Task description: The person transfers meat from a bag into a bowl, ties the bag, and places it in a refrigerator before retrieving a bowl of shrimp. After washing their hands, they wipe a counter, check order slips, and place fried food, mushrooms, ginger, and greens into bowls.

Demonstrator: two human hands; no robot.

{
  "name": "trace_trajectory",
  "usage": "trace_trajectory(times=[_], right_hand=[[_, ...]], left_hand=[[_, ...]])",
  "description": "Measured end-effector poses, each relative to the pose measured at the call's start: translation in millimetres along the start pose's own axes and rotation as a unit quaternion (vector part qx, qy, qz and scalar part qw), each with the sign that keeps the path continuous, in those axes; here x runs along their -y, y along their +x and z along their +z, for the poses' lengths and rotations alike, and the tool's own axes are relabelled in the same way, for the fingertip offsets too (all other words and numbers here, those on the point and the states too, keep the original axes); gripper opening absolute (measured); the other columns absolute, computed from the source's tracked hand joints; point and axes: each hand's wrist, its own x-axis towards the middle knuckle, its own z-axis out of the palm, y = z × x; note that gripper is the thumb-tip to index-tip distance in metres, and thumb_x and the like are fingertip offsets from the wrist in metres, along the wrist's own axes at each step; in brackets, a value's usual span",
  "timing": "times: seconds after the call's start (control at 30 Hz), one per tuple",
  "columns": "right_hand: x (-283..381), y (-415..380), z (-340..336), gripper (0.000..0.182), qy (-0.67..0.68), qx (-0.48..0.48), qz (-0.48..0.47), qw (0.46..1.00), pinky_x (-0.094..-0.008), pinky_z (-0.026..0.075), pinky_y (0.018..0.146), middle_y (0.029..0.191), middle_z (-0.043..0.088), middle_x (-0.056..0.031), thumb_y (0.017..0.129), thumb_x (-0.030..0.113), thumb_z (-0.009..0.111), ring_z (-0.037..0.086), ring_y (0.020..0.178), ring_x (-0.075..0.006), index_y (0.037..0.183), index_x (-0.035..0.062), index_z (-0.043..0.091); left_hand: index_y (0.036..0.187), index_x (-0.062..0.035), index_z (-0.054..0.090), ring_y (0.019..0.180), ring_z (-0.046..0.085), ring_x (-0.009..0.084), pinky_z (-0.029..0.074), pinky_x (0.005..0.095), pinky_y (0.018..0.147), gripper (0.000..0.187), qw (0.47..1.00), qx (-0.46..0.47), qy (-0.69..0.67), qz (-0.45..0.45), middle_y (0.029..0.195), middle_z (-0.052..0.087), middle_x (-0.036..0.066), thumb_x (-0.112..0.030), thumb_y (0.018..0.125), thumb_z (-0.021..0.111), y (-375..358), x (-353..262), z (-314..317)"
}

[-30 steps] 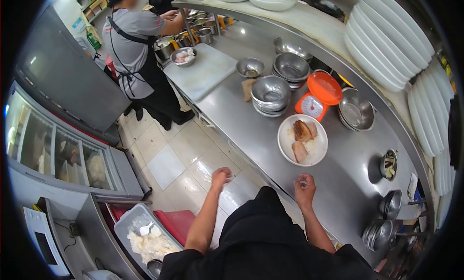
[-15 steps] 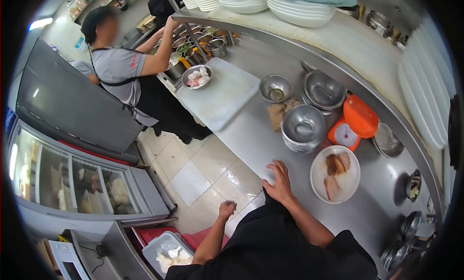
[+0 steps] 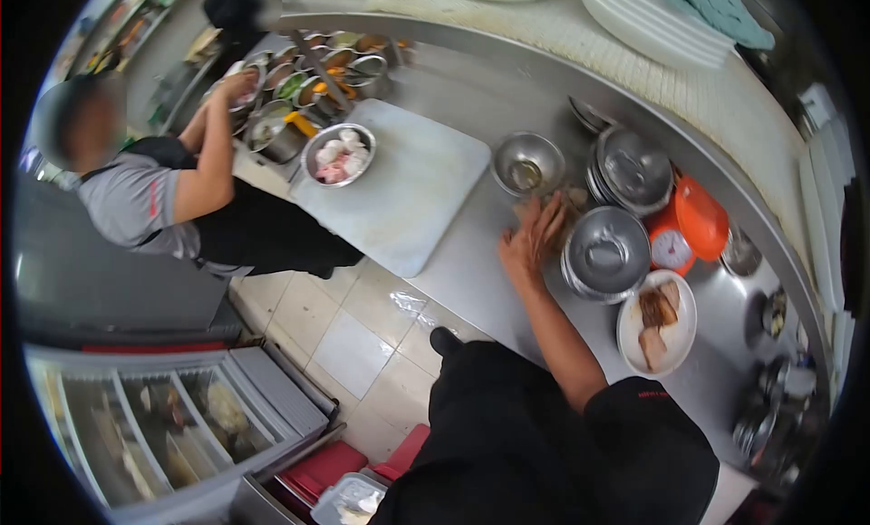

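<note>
My right hand (image 3: 530,239) reaches over the steel counter, fingers stretched out and apart, right at a brown cloth (image 3: 575,200) that it partly covers. Just beyond the fingertips sits a small steel bowl (image 3: 535,149) with a little yellowish liquid in its bottom. A stack of steel bowls (image 3: 605,253) stands right beside the hand, with a second stack (image 3: 633,170) behind it. Close by is a white bowl (image 3: 680,339) holding several browned pieces of meat. My left hand is out of the picture.
A white cutting board (image 3: 412,185) bears a steel bowl of pink and white food (image 3: 343,155). An orange scale (image 3: 671,247) stands behind the bowls. A co-worker (image 3: 154,199) works at several food pots (image 3: 313,81). A glass-topped freezer (image 3: 172,425) is at lower left.
My right hand has moved forward across the counter to the brown cloth. My left hand has gone out of view. The view has shifted, and the co-worker's arms are lower over the pots.
</note>
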Motion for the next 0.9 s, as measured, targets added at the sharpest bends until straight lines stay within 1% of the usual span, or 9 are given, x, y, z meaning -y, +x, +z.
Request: trace_trajectory(times=[0.17, 0.23, 0.27, 0.33, 0.47, 0.53, 0.57, 0.73, 0.9], right_hand=[[0, 22, 13, 0.081, -0.133, 0.019, 0.122, 0.983, -0.0521, 0.028, 0.099, 0.134, 0.028, -0.0244, 0.067, 0.014, 0.068, 0.024, 0.126, -0.0412, 0.134, 0.0020, 0.024], [4, 22, 14, 0.087, -0.143, 0.034, 0.188, 0.971, -0.0495, 0.033, 0.093, 0.122, 0.041, -0.0207, 0.067, 0.018, 0.070, 0.034, 0.119, -0.0359, 0.136, 0.0032, 0.020], [4, 18, 15, 0.087, -0.147, 0.033, 0.191, 0.970, -0.0495, 0.033, 0.093, 0.122, 0.041, -0.0207, 0.067, 0.018, 0.070, 0.034, 0.119, -0.0359, 0.136, 0.0032, 0.020], [1, 10, 19, 0.088, -0.134, 0.026, 0.166, 0.977, -0.0502, 0.035, 0.088, 0.114, 0.049, -0.0177, 0.066, 0.020, 0.072, 0.041, 0.113, -0.0318, 0.135, 0.0025, 0.021], [26, 11, 6, 0.085, -0.172, 0.189, 0.205, 0.945, -0.0509, 0.034, 0.093, 0.125, 0.044, -0.0199, 0.065, 0.035, 0.071, 0.036, 0.120, -0.0354, 0.133, 0.0037, 0.031], [22, 14, 3, 0.084, -0.203, 0.096, 0.168, 0.960, -0.0517, 0.030, 0.097, 0.130, 0.038, -0.0212, 0.065, 0.041, 0.068, 0.030, 0.124, -0.0378, 0.132, 0.0051, 0.033], [18, 15, 1, 0.083, -0.230, 0.007, 0.127, 0.965, -0.0524, 0.025, 0.102, 0.135, 0.032, -0.0224, 0.065, 0.047, 0.066, 0.024, 0.128, -0.0402, 0.132, 0.0065, 0.036], [-13, 22, 43, 0.087, -0.226, 0.029, 0.206, 0.952, -0.0527, 0.013, 0.107, 0.142, 0.021, -0.0226, 0.067, 0.057, 0.059, 0.015, 0.132, -0.0417, 0.136, 0.0107, 0.034], [-19, 13, 51, 0.088, -0.286, 0.013, 0.177, 0.942, -0.0522, 0.011, 0.107, 0.142, 0.020, -0.0224, 0.068, 0.061, 0.056, 0.015, 0.131, -0.0423, 0.137, 0.0123, 0.032]], left_hand=[[0.104, -0.0010, 0.058, 0.071, 0.061, 0.0278, 0.051, 0.0412, 0.059, 0.028, 0.987, -0.001, 0.099, 0.128, 0.076, 0.061, 0.015, -0.017, 0.086, 0.044, 89, -19, -69], [0.106, -0.0013, 0.057, 0.072, 0.061, 0.0284, 0.051, 0.0422, 0.060, 0.029, 0.924, -0.043, 0.233, 0.301, 0.076, 0.061, 0.015, -0.017, 0.086, 0.043, 135, -27, -110], [0.104, 0.0003, 0.057, 0.072, 0.061, 0.0272, 0.051, 0.0410, 0.060, 0.029, 0.989, -0.001, -0.032, 0.144, 0.077, 0.061, 0.015, -0.017, 0.085, 0.044, 120, -60, -138], [0.101, 0.0018, 0.057, 0.072, 0.061, 0.0242, 0.051, 0.0400, 0.060, 0.028, 0.897, -0.047, -0.438, -0.044, 0.079, 0.062, 0.014, -0.016, 0.082, 0.047, 73, -160, -203], [0.105, 0.0000, 0.056, 0.078, 0.061, 0.0213, 0.050, 0.0341, 0.064, 0.031, 0.941, 0.000, -0.324, 0.097, 0.091, 0.064, 0.013, -0.022, 0.084, 0.055, 53, -265, -285], [0.107, 0.0017, 0.056, 0.083, 0.061, 0.0231, 0.050, 0.0331, 0.067, 0.033, 0.948, 0.056, -0.268, 0.164, 0.094, 0.063, 0.015, -0.021, 0.084, 0.055, 34, -332, -308], [0.105, 0.0018, 0.057, 0.084, 0.062, 0.0219, 0.049, 0.0318, 0.069, 0.032, 0.942, 0.092, -0.250, 0.204, 0.094, 0.063, 0.014, -0.022, 0.084, 0.057, 26, -366, -312], [0.109, 0.0024, 0.056, 0.084, 0.061, 0.0168, 0.049, 0.0272, 0.070, 0.033, 0.880, 0.274, -0.182, 0.343, 0.094, 0.063, 0.011, -0.022, 0.088, 0.056, 5, -536, -271], [0.131, -0.0023, 0.033, 0.074, 0.062, 0.0201, 0.052, 0.0314, 0.063, 0.057, 0.865, 0.294, -0.146, 0.379, 0.101, 0.058, 0.015, -0.025, 0.085, 0.059, 13, -683, -177]])
